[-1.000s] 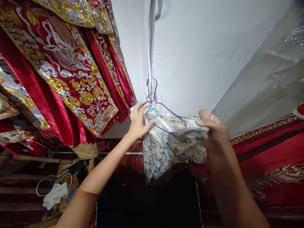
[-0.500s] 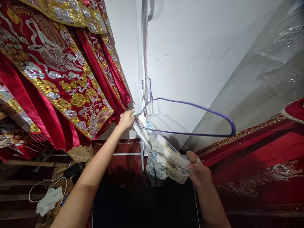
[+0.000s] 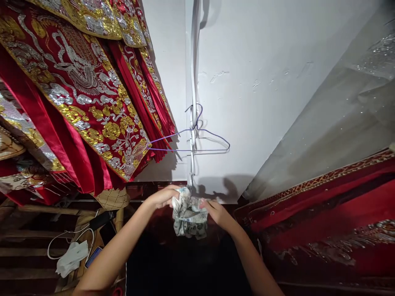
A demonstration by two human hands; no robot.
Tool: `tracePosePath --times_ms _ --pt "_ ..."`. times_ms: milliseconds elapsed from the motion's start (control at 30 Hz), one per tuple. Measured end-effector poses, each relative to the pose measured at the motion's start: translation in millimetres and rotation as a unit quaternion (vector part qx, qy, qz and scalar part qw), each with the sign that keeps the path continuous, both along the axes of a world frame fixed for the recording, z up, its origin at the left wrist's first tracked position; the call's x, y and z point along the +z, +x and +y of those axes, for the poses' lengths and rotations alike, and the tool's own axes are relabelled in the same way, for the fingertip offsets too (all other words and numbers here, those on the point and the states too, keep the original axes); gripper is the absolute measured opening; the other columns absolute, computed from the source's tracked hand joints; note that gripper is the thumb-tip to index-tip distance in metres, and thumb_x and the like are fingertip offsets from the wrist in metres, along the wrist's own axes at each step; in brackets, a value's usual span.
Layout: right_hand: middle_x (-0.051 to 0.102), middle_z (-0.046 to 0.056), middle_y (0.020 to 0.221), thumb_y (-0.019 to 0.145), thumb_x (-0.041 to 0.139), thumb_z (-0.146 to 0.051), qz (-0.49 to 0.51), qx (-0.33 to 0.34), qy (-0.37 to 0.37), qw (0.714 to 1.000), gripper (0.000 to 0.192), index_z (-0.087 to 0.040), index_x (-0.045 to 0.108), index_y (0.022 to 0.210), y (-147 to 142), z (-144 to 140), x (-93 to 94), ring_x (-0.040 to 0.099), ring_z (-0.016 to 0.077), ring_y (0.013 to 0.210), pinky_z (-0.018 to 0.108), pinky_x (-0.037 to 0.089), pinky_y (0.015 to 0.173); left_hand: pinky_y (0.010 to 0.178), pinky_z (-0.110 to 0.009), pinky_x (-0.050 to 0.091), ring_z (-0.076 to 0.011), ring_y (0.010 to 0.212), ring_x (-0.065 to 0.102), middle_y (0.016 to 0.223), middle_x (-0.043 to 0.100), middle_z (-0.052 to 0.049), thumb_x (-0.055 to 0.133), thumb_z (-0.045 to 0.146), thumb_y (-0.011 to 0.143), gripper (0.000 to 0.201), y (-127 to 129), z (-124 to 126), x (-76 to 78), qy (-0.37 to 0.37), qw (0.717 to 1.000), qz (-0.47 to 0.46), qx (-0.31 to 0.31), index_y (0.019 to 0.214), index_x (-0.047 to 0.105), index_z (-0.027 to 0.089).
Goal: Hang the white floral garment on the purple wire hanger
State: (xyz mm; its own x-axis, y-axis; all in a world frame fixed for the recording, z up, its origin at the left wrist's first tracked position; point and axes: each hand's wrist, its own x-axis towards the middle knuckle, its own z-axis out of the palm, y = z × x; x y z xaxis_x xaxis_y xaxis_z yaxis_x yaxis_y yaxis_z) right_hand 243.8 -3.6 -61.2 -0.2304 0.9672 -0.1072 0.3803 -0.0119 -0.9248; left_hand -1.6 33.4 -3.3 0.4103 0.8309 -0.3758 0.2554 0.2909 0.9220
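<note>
Both my hands hold a small white garment [image 3: 188,211] with a blue and green floral print, bunched between them low in the view. My left hand [image 3: 162,196] grips its left edge and my right hand [image 3: 217,213] grips its right edge. Above them a thin purple wire hanger [image 3: 197,139] hangs bare from a point on the white wall, with nothing on it.
Red satin robes [image 3: 80,94] with gold and silver embroidery hang at the left. More red embroidered cloth [image 3: 324,213] lies at the right. A white charger and cable [image 3: 72,253] and a phone sit on wooden slats at lower left. A clear plastic cover [image 3: 354,90] slopes at upper right.
The floral garment has come off the purple hanger. Both hands moved down with it bunched between them, and the bare hanger swung back against the wall.
</note>
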Motion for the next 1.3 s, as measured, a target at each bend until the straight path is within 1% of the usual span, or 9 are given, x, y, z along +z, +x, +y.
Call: tracePosePath --times_ms 133,300,467,567,667,800,967,1100,1300 --pt "0.069 0.007 0.076 0.087 0.045 -0.071 0.249 0.067 -0.194 0.947 0.058 -0.02 0.07 0.08 -48 -6 36.2 0.062 0.0219 0.07 0.035 0.047 0.069 0.037 -0.017 0.037 -0.007 0.041 0.046 0.063 0.054 0.004 0.058 0.018 0.064 0.022 30 -36 18.3 -0.033 0.992 -0.125 -0.014 0.086 0.056 0.016" --pt "0.059 -0.001 0.061 0.074 0.073 -0.049 0.377 -0.041 -0.188 0.906 0.032 -0.019 0.061 0.071 -61 6 75.8 0.057 0.0167 0.058 0.029 0.046 0.059 0.043 -0.02 0.042 -0.0102 0.051 0.054 0.076 0.059 0.001 0.065 0.02 0.074 0.035 46 -75 54.5 0.037 0.985 -0.157 -0.061 0.108 0.054 0.018" --pt "0.05 -0.005 0.056 0.066 0.074 -0.031 0.338 0.022 -0.2 0.919 0.023 -0.022 0.053 0.068 -58 14 92.4 0.049 0.0137 0.053 0.028 0.042 0.055 0.077 -0.033 0.052 -0.0191 0.083 0.063 0.091 0.066 -0.007 0.061 0.035 0.09 0.022 33 -86 88.4 0.344 0.939 0.009 -0.012 0.103 0.064 0.018" --pt "0.05 -0.005 0.06 0.068 0.07 -0.025 0.226 0.198 -0.129 0.945 0.016 -0.021 0.054 0.067 -54 10 115.8 0.048 0.013 0.059 0.028 0.042 0.062 0.104 -0.04 0.04 -0.0246 0.116 0.054 0.121 0.062 -0.011 0.057 0.036 0.093 0.027 20 -69 94.7 0.486 0.871 0.053 0.044 0.114 0.063 0.021" --pt "0.047 -0.005 0.059 0.076 0.066 -0.024 0.048 0.341 -0.025 0.938 0.011 -0.02 0.058 0.069 -42 13 149.7 0.041 0.0112 0.056 0.027 0.038 0.058 0.089 -0.034 0.047 -0.0213 0.096 0.058 0.099 0.066 -0.008 0.04 0.047 0.099 0.04 8 -51 79.3 0.39 0.917 0.046 -0.074 0.099 0.064 0.016" --pt "0.066 0.002 0.081 0.084 0.055 -0.023 -0.03 0.224 0.175 0.958 0.014 -0.02 0.069 0.087 -19 40 175.1 0.057 0.0176 0.073 0.029 0.044 0.07 0.063 -0.024 0.039 -0.0133 0.064 0.045 0.066 0.052 0.0 0.04 0.056 0.096 0.051 -7 -44 48.3 0.288 0.945 0.092 -0.122 0.071 0.056 0.014" --pt "0.071 0.008 0.101 0.085 0.057 -0.033 -0.081 -0.084 0.269 0.956 0.057 -0.025 0.048 0.141 -3 99 142.8 0.064 0.0265 0.085 0.037 0.046 0.079 0.064 -0.022 0.036 -0.0144 0.067 0.045 0.069 0.053 0.0 0.048 0.052 0.092 0.043 -26 -49 50.0 0.315 0.935 0.166 -0.006 0.071 0.055 0.016" --pt "0.067 0.011 0.122 0.087 0.054 -0.039 -0.133 -0.011 0.237 0.962 0.052 -0.024 0.055 0.137 0 124 99.0 0.062 0.0305 0.104 0.038 0.045 0.085 0.062 -0.021 0.035 -0.0127 0.066 0.042 0.07 0.049 0.001 0.054 0.052 0.089 0.04 -32 -55 65.6 0.285 0.95 0.124 -0.018 0.074 0.056 0.015" --pt "0.066 0.0 0.077 0.086 0.051 -0.038 -0.161 0.018 0.218 0.962 0.037 -0.025 0.063 0.119 18 109 79.2 0.053 0.0172 0.062 0.028 0.039 0.065 0.058 -0.023 0.032 -0.0125 0.059 0.044 0.063 0.051 0.001 0.054 0.047 0.088 0.039 -60 -49 59.5 0.273 0.935 0.219 -0.051 0.065 0.055 0.016"
